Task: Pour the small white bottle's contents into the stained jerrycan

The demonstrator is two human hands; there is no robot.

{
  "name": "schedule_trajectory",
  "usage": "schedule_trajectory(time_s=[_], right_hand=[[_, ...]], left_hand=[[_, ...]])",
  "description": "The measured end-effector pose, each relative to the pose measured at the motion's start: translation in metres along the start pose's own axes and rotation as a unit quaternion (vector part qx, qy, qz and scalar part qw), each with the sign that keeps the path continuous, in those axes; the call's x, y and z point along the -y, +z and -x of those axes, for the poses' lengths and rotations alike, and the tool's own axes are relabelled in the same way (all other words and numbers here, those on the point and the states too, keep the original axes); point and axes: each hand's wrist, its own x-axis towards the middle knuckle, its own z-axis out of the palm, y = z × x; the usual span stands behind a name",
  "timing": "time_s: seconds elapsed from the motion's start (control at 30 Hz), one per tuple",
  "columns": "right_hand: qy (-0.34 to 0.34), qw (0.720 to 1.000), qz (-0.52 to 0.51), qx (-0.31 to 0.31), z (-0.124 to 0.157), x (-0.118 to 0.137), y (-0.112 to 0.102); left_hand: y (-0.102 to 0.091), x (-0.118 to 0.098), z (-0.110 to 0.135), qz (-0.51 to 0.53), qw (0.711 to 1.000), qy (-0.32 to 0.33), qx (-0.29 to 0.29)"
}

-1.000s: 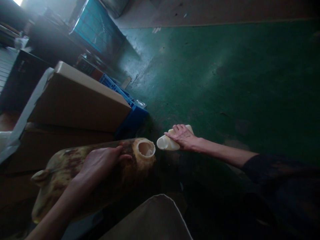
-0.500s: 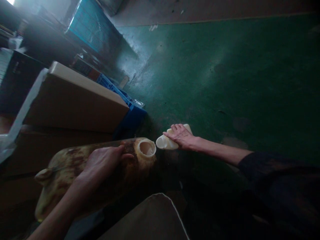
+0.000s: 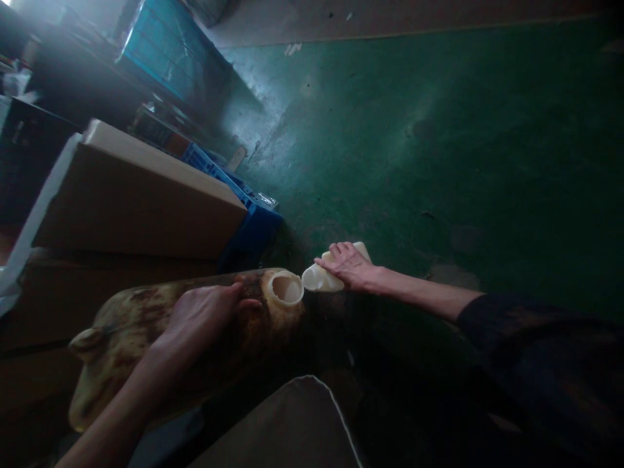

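Observation:
A large stained, yellowish plastic jug [image 3: 127, 331] lies tilted on its side at lower left, its open round mouth [image 3: 285, 289] pointing right. My left hand [image 3: 202, 315] rests flat on top of the jug near the neck, fingers spread over it. My right hand [image 3: 348, 265] is wrapped over a small cream plastic bottle [image 3: 319, 278] lying on the green floor, its open end close to the jug's mouth.
Stacked cardboard boxes [image 3: 136, 195] stand at the left, with a blue plastic crate [image 3: 244, 208] behind them. A teal wrapped pallet load [image 3: 166, 52] sits at the top left. Green floor [image 3: 439, 143] spreads to the right. Pale cloth [image 3: 292, 429] covers my knee at the bottom.
Both hands, the jug and the bottle keep their places; only the view has drifted slightly, shifting everything a little left and up.

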Motion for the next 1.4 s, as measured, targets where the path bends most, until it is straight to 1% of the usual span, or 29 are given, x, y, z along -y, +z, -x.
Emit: schedule_trajectory(time_s=[0.1, 0.33, 0.47, 0.6, 0.8, 1.0, 1.13, 1.3, 1.4], right_hand=[[0.001, 1.000, -0.001, -0.002, 0.000, 0.000, 0.000], [0.000, 1.000, -0.005, 0.003, 0.001, 0.001, 0.000], [-0.002, 1.000, 0.000, -0.001, 0.002, 0.002, 0.001], [0.000, 1.000, -0.007, -0.007, 0.001, 0.002, 0.004], [0.001, 1.000, -0.003, -0.009, 0.000, 0.002, 0.007], [0.002, 1.000, 0.017, -0.013, 0.001, 0.003, 0.003], [0.002, 1.000, 0.001, -0.005, 0.001, 0.003, 0.002], [0.010, 1.000, -0.008, 0.000, 0.001, 0.003, 0.003], [0.011, 1.000, -0.005, -0.001, 0.002, 0.003, 0.001]], left_hand=[[0.001, 0.000, -0.002, -0.052, 0.999, -0.001, 0.001], [0.000, -0.003, -0.003, -0.073, 0.997, 0.026, -0.001], [0.001, -0.004, -0.006, -0.084, 0.996, 0.007, -0.004], [-0.001, -0.009, -0.006, -0.086, 0.996, 0.012, 0.000], [-0.003, -0.011, -0.007, -0.083, 0.996, 0.001, 0.011], [-0.001, -0.012, -0.011, -0.089, 0.996, 0.002, 0.016], [-0.002, -0.014, -0.012, -0.086, 0.996, 0.000, 0.018], [-0.001, -0.013, -0.014, -0.096, 0.995, 0.020, 0.002], [-0.002, -0.014, -0.014, -0.093, 0.996, 0.008, 0.007]])
